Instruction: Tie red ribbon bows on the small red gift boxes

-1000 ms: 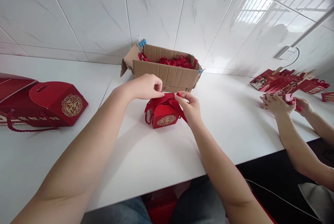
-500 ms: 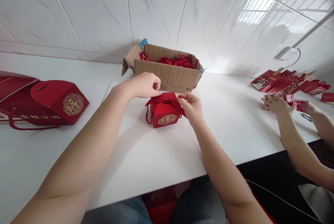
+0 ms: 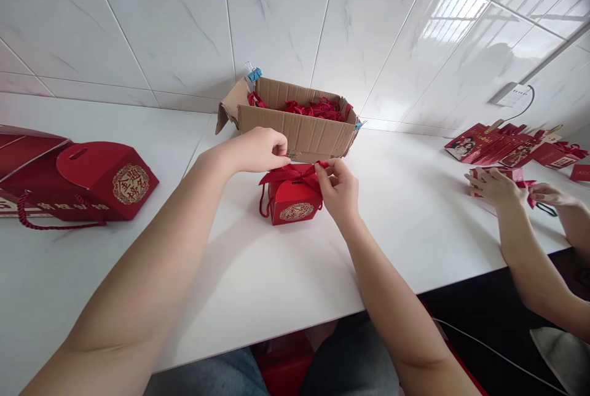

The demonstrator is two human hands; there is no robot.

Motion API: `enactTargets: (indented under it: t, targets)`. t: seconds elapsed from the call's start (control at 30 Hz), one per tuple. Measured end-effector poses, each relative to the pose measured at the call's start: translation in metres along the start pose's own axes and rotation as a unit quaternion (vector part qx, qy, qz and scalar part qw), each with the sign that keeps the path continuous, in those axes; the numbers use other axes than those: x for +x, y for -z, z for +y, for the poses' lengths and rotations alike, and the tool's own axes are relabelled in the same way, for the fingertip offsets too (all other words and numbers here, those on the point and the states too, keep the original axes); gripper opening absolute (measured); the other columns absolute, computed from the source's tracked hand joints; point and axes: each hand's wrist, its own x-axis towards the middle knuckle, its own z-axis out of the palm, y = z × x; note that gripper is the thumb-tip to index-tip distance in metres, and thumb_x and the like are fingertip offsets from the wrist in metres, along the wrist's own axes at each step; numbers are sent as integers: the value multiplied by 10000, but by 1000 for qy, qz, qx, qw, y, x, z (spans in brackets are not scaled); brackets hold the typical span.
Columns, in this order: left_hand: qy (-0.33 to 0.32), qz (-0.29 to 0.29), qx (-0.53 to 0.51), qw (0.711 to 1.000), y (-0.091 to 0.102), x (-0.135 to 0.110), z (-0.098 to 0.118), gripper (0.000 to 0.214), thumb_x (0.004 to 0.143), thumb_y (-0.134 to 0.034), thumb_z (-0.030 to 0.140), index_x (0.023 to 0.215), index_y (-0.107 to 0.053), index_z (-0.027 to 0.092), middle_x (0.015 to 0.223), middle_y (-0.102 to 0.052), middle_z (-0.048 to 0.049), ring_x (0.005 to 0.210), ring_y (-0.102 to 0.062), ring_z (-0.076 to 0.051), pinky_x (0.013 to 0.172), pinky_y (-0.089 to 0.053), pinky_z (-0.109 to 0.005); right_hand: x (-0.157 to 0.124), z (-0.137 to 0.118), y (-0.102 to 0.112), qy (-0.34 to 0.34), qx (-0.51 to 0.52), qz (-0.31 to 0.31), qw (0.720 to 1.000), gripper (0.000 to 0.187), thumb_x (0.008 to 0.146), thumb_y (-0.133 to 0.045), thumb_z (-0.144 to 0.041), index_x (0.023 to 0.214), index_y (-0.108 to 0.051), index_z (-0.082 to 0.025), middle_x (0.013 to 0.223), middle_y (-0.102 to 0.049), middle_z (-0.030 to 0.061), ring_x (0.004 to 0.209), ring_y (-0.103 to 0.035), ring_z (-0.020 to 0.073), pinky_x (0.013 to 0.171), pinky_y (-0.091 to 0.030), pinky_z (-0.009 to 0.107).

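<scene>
A small red gift box (image 3: 294, 206) with a gold round emblem and rope handles stands upright on the white table, in front of me. Across its top lies a red ribbon bow (image 3: 299, 173). At the bow's left rear, my left hand (image 3: 263, 150) is closed, its fingertips pinching the ribbon. My right hand (image 3: 340, 190) is closed too, with thumb and forefinger on the ribbon at the bow's right side. The fingers partly hide the ribbon ends.
Behind the gift box stands an open cardboard box (image 3: 295, 128) holding red ribbons. Large red boxes (image 3: 106, 181) lie at the left. On the right, a co-worker's hands (image 3: 498, 187) handle a red box near stacked red packages (image 3: 479, 144) and a power strip (image 3: 511, 95).
My right hand has shifted slightly up along the ribbon, and the bow's right loop now sits higher. The left hand is nearly still. The co-worker's right hand has moved right with ribbon.
</scene>
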Motion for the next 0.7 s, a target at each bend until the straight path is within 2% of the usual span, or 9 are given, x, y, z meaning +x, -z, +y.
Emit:
enactTargets:
  t: [0.13, 0.27, 0.37, 0.47, 0.7]
  targets:
    - [16, -10, -10, 1000, -2, 1, 1, 247, 758, -528, 468, 793, -543, 224, 825, -678, -44, 649, -585, -188, 532, -376, -288, -2, -3, 1, 18, -43, 5, 999, 226, 852, -536, -470, 840, -554, -245, 701, -566, -36, 460, -401, 74, 471, -327, 247]
    - [21, -7, -9, 1000, -6, 2, 3, 232, 776, -514, 453, 814, -533, 225, 834, -684, -42, 688, -610, -201, 555, -389, -292, -4, -8, 2, 12, -25, 8, 1000, 249, 834, -561, -488, 803, -558, -241, 662, -549, -37, 422, -347, 69, 436, -270, 253]
    - [23, -6, -8, 1000, -7, 3, 3, 226, 774, -520, 448, 808, -534, 225, 833, -684, -39, 703, -613, -204, 568, -396, -294, -6, -12, 4, 2, -12, -4, 1000, 260, 828, -575, -488, 760, -547, -239, 482, -399, -72, 410, -301, 85, 441, -241, 257]
    - [25, -8, -8, 1000, -7, 4, 3, 220, 765, -529, 441, 801, -533, 224, 823, -681, -39, 714, -614, -207, 569, -397, -293, -8, -16, 5, 2, -36, -12, 999, 243, 831, -576, -467, 754, -531, -240, 416, -280, -99, 403, -243, 84, 451, -217, 257]
    - [25, -13, -7, 1000, -7, 2, 6, 215, 777, -531, 426, 804, -533, 212, 846, -683, -62, 694, -606, -198, 541, -389, -283, -12, -25, 11, -15, -75, -69, 995, 256, 835, -566, -474, 758, -573, -229, 389, -324, -93, 377, -291, 89, 453, -262, 268]
